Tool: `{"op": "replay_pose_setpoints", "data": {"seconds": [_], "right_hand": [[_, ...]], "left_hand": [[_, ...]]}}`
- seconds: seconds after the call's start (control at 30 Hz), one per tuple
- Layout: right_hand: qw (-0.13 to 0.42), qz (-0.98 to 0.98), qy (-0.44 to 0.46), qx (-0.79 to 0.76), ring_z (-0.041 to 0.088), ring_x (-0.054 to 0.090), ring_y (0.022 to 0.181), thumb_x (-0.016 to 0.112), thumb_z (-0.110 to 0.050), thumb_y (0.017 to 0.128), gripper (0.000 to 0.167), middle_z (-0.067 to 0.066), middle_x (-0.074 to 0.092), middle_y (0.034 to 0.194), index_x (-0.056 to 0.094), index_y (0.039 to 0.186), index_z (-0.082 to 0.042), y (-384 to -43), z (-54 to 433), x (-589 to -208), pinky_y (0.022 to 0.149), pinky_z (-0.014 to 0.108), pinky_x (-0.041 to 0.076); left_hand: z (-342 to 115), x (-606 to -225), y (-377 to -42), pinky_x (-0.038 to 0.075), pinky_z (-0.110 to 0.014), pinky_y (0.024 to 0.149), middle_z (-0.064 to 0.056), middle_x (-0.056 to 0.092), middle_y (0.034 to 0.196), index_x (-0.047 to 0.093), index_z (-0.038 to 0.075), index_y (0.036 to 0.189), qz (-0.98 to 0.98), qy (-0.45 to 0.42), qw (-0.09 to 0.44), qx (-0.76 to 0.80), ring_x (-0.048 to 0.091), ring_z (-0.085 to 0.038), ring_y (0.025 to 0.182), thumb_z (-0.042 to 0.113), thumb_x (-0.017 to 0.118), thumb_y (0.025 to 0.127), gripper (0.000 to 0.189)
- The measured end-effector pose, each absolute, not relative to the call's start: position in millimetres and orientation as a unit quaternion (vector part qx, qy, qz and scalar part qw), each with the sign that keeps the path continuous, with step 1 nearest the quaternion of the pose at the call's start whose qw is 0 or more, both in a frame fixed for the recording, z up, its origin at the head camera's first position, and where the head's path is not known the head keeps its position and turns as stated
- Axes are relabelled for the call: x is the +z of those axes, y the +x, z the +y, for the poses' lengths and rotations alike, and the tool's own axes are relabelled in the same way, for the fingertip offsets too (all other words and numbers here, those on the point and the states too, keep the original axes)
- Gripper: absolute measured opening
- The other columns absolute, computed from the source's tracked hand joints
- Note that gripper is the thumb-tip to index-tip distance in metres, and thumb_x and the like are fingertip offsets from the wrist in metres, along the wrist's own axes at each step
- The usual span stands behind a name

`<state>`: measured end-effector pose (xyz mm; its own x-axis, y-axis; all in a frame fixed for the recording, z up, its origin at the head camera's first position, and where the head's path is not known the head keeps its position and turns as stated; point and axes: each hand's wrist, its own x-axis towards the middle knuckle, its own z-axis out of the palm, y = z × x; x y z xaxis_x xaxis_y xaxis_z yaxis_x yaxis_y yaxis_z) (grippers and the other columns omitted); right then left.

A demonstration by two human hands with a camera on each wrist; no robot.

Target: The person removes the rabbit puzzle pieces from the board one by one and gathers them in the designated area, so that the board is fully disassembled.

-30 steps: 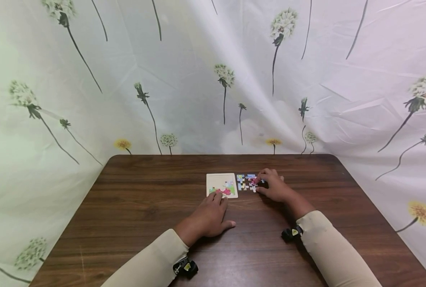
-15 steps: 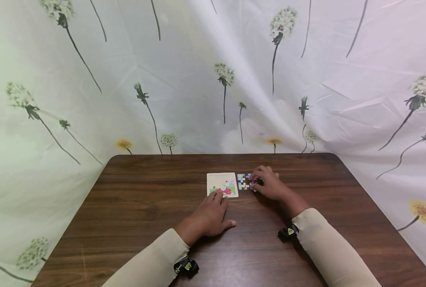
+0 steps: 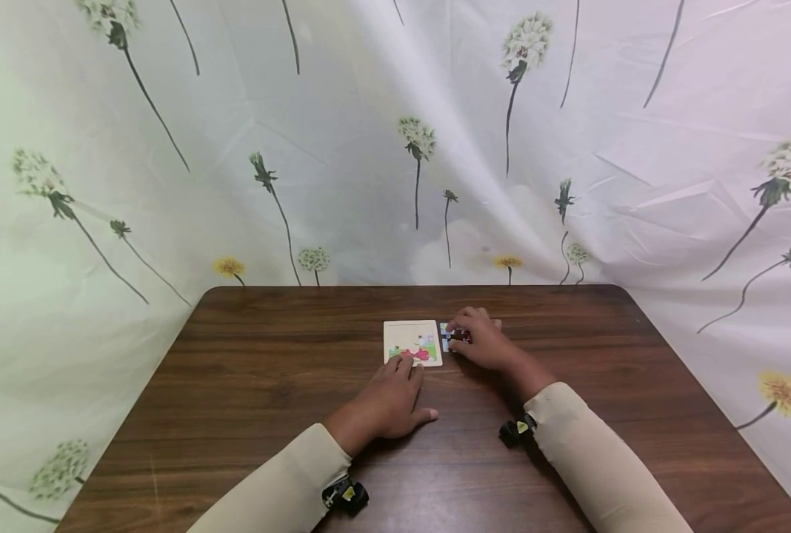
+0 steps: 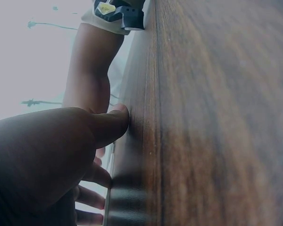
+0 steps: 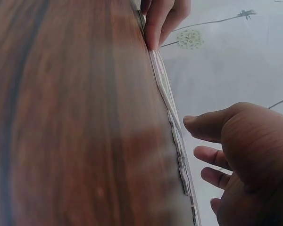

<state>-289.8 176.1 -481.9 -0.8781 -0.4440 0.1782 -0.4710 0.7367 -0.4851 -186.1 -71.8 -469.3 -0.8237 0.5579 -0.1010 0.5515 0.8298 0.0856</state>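
Observation:
A pale square puzzle board [image 3: 401, 332] lies on the table, with colourful pieces fitted along its lower part. My left hand [image 3: 389, 400] rests its fingertips on the board's near edge, thumb out to the side over the wood. Just right of the board are loose jigsaw pieces [image 3: 444, 342], mostly covered by my right hand [image 3: 485, 343]. In the right wrist view, that right hand [image 5: 247, 150] hovers at the row of flat pieces [image 5: 176, 143], thumb and fingers apart, nothing visible between them. The left wrist view shows the left thumb [image 4: 111, 126] close above the table.
The dark wooden table [image 3: 269, 370] extends to both sides and in front of the board. Behind it hangs a pale cloth [image 3: 369, 185] printed with dandelions. Each wrist wears a black camera; the right one [image 3: 517, 431] sits low over the table.
My right hand has moved left across the loose pieces towards the board, covering more of those nearest it. The left hand has stayed in place on the board's edge.

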Motion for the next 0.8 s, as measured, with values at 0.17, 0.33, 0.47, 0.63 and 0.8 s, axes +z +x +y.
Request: {"op": "replay_pose_setpoints", "data": {"seconds": [0.17,0.33,0.47,0.63,0.8], "right_hand": [[0.024,-0.930,0.248,0.271,0.035,0.051,0.124,0.078,-0.018,0.102,0.020,0.012,0.065,0.135,0.077,0.120,-0.011,-290,171,-480,0.090,0.051,0.031],[0.007,-0.931,0.247,0.270,0.035,0.050,0.129,0.076,-0.022,0.104,0.019,0.011,0.063,0.138,0.076,0.122,-0.013,-291,166,-480,0.093,0.052,0.031],[-0.005,-0.929,0.250,0.273,0.037,0.048,0.134,0.076,-0.026,0.105,0.021,0.012,0.062,0.141,0.077,0.123,-0.015,-292,161,-480,0.094,0.054,0.031],[-0.013,-0.927,0.255,0.275,0.039,0.046,0.138,0.075,-0.026,0.106,0.022,0.013,0.061,0.142,0.078,0.125,-0.017,-295,154,-483,0.097,0.055,0.030],[-0.011,-0.927,0.261,0.268,0.038,0.046,0.136,0.075,-0.026,0.106,0.022,0.012,0.061,0.139,0.080,0.125,-0.017,-298,149,-486,0.095,0.054,0.030]], "left_hand": [[-71,-469,-187,0.038,-0.049,0.130,-0.020,0.046,0.165,0.047,0.004,0.164,0.955,0.289,0.067,0.020,0.040,-0.038,0.159,0.067,0.057,0.107,0.086],[-72,-467,-186,0.038,-0.049,0.131,-0.020,0.046,0.166,0.047,0.004,0.164,0.954,0.289,0.071,0.025,0.040,-0.039,0.159,0.068,0.056,0.107,0.086],[-73,-467,-185,0.040,-0.050,0.129,-0.021,0.050,0.160,0.050,0.001,0.160,0.952,0.299,0.052,0.032,0.044,-0.040,0.155,0.064,0.060,0.107,0.083],[-74,-467,-184,0.041,-0.050,0.128,-0.022,0.052,0.156,0.051,0.000,0.160,0.951,0.304,0.042,0.036,0.045,-0.041,0.153,0.062,0.062,0.107,0.083],[-74,-468,-185,0.041,-0.049,0.128,-0.021,0.052,0.159,0.045,0.000,0.162,0.951,0.302,0.043,0.044,0.045,-0.039,0.154,0.062,0.063,0.106,0.085]]}}
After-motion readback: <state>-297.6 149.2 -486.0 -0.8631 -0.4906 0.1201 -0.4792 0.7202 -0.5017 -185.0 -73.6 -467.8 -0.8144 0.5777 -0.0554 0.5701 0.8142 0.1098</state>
